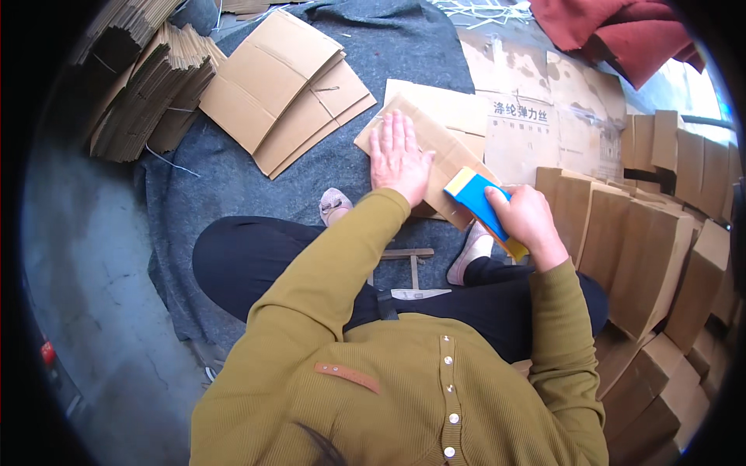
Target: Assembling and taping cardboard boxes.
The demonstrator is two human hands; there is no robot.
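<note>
My left hand (399,155) lies flat, fingers spread, on a folded brown cardboard piece (443,147) in front of my knees. My right hand (527,217) grips a flat blue and yellow block-shaped tool (475,194), its end resting against the near right edge of that same cardboard piece. Both sleeves are mustard yellow. I am seated, with black trousers and light shoes showing below the cardboard.
Flat cardboard blanks (280,85) lie on a grey felt mat (233,186) at upper left, next to a tall bundle of stacked cardboard (148,85). Folded cardboard boxes (645,241) stand in rows at right. Red cloth (622,31) lies at upper right. Bare concrete floor (93,264) lies left.
</note>
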